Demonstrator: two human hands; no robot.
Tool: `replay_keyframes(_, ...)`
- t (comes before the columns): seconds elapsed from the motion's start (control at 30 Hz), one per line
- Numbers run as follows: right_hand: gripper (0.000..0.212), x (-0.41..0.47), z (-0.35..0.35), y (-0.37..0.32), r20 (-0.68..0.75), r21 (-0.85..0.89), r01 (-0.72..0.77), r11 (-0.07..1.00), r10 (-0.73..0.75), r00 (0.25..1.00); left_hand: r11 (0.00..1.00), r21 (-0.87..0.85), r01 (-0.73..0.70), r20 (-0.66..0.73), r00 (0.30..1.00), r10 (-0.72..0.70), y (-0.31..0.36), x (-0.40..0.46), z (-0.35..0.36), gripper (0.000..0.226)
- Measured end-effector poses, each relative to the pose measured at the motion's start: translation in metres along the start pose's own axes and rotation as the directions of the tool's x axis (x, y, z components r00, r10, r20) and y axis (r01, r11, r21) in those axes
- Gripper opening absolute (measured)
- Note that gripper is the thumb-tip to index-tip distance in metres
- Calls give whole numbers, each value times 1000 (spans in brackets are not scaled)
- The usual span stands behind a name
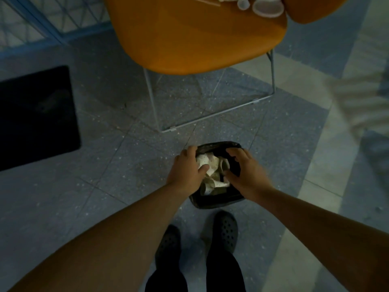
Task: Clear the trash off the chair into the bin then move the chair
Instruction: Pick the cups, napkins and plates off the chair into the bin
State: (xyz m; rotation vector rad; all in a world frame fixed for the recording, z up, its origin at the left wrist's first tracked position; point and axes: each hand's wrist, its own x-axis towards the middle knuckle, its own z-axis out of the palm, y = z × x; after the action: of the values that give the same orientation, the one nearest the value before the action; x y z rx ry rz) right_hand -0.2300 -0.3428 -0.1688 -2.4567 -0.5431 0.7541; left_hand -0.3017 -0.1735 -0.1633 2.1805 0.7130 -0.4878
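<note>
While the two dark perforated clogs point(225, 230) stand planted on the speckled floor point(117, 157) at the near edge, both bare forearms reach out over a small black-lined bin point(219, 202) just beyond the toes. Left hand point(187, 167) sits at the bin's left rim, fingers loosely curled, thumb pressing onto the crumpled white paper cups point(212, 169) piled inside. Right hand point(244, 167) hovers over the right side, fingers spread and arched, fingertips down near the cups; whether it actually grips one cannot be told. The cups carry small dots, but no writing or brand can be read anywhere, the picture being dim and soft.

Further out, a dark mat point(37, 116) lies on the floor at the left. Beyond the bin stands the orange chair point(195, 36) on its thin metal frame point(210, 114). At the far edge of its seat, trash is waiting: a clear plastic lid point(268, 8), a small clear cup point(243, 3) beside it, and a thin wooden stick point(206, 1) to their left.
</note>
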Motion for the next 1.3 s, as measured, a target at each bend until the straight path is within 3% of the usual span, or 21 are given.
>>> replay_keyframes(0.17, 51, 11, -26, -26, -63, 31, 87, 996, -85, 994, 993, 49, -111, -125, 985, 116, 32, 1, -35, 51)
replay_keyframes(0.33, 43, 24, -72, -66, -181, 16, 205, 979, -199, 963, 945, 239, -225, -327, 897, 296, 78, 9, -98, 42)
replay_keyframes(0.6, 33, 81, -172, -131, -283, 27, 372, 928, -350, 893, 921, 287, -264, -526, 760, 382, 150, 49, -213, 45)
replay_keyframes(0.83, 34, 176, -217, -171, -352, -73, 416, 906, -414, 840, 905, 313, -289, -583, 694, 423, 174, 128, -283, 49)
replay_keyframes(1.03, 32, 279, -222, -184, -351, -97, 404, 910, -411, 841, 917, 309, -254, -517, 765, 385, 151, 233, -315, 64)
replay_keyframes(1.17, 37, 340, -220, -201, -265, -97, 316, 944, -331, 906, 933, 256, -255, -373, 864, 338, 130, 285, -327, 74)
replay_keyframes(1.3, 51, 391, -221, -208, -189, -245, 295, 924, -344, 920, 924, 268, -273, -239, 910, 338, 122, 327, -336, 96)
